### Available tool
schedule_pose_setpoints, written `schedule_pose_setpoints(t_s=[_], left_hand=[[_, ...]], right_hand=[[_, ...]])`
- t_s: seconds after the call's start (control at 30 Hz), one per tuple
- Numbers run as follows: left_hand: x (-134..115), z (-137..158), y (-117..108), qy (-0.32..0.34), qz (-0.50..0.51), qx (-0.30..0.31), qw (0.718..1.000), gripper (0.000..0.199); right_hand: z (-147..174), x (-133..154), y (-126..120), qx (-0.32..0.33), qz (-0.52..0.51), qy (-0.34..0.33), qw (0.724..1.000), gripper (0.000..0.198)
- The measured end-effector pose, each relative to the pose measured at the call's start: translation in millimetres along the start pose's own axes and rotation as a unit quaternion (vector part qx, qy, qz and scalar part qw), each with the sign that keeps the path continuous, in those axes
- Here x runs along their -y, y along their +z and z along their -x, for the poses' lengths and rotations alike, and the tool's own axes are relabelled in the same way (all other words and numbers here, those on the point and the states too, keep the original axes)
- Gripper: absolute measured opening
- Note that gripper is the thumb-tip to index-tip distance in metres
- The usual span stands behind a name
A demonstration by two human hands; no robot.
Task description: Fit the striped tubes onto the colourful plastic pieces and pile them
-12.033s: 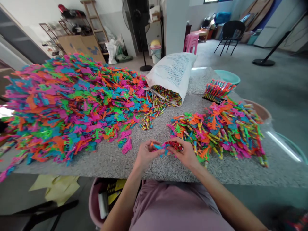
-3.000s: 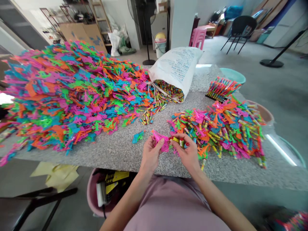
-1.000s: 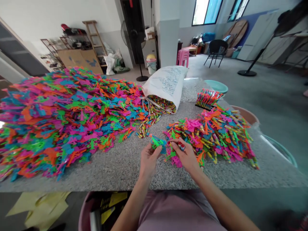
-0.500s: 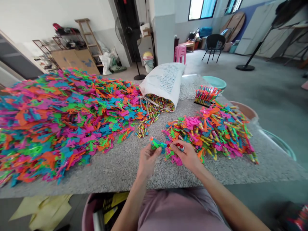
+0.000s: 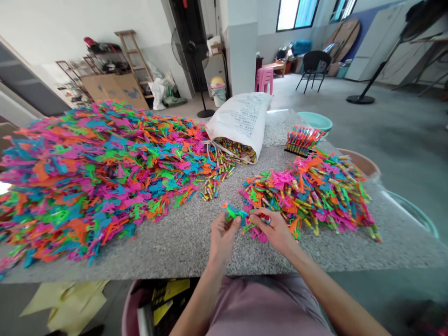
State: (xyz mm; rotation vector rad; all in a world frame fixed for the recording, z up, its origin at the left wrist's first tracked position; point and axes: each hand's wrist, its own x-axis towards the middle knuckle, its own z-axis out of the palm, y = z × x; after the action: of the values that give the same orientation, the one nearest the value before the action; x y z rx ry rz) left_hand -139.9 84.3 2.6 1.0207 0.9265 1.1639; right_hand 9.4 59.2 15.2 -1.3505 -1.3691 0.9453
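Note:
My left hand [image 5: 224,235] pinches a small green and blue plastic toy piece [image 5: 234,213] just above the granite table [image 5: 182,238]. My right hand [image 5: 276,231] holds the other end of it together with a small coloured tube; pink and green pieces lie under its fingers. Both hands are at the near edge of the table, touching the left end of the pile of assembled pieces [image 5: 311,193]. The huge heap of loose coloured plastic pieces [image 5: 94,163] lies to my left.
A white sack [image 5: 241,121] lies open on its side, spilling small coloured tubes [image 5: 213,179]. A black tray of upright tubes [image 5: 301,140] stands at the back right beside a teal basin [image 5: 315,120]. A pink bucket [image 5: 133,308] sits under the table.
Twelve seconds ago I held a blue and pink piece; three seconds ago a pink one; now a green and blue one. The hands stay in the same spot; the view shifted slightly.

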Motion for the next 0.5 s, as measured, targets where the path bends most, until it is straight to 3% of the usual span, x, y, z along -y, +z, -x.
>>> schedule_pose_setpoints(t_s=[0.1, 0.17, 0.23, 0.3, 0.37, 0.43, 0.5], left_hand=[[6.7, -14.1, -11.3, -0.03, -0.061, 0.076, 0.995, 0.031], [9.1, -34.8, -34.3, -0.03, -0.157, 0.075, 0.984, 0.052], [9.3, -58.6, -67.0, 0.012, -0.292, -0.043, 0.955, 0.063], [7.5, -79.3, -102.2, 0.053, -0.425, -0.178, 0.886, 0.053], [4.0, -94.1, -132.3, 0.055, -0.502, -0.27, 0.82, 0.048], [-0.9, -103.2, -153.9, 0.048, -0.519, -0.312, 0.795, 0.048], [-7.0, -108.0, -168.5, 0.049, -0.501, -0.31, 0.806, 0.046]], right_hand=[[-6.8, -9.9, -15.9, -0.012, 0.06, -0.032, 0.998, 0.034], [-16.4, -15.8, -43.6, -0.088, 0.125, -0.056, 0.987, 0.036], [-28.5, -21.1, -78.3, -0.205, 0.232, -0.081, 0.947, 0.038], [-39.0, -26.3, -106.0, -0.303, 0.345, -0.111, 0.881, 0.042], [-43.4, -31.8, -113.6, -0.335, 0.382, -0.136, 0.85, 0.043], [-40.5, -37.4, -97.5, -0.293, 0.339, -0.138, 0.883, 0.042], [-32.2, -42.8, -65.9, -0.197, 0.244, -0.11, 0.943, 0.039]])
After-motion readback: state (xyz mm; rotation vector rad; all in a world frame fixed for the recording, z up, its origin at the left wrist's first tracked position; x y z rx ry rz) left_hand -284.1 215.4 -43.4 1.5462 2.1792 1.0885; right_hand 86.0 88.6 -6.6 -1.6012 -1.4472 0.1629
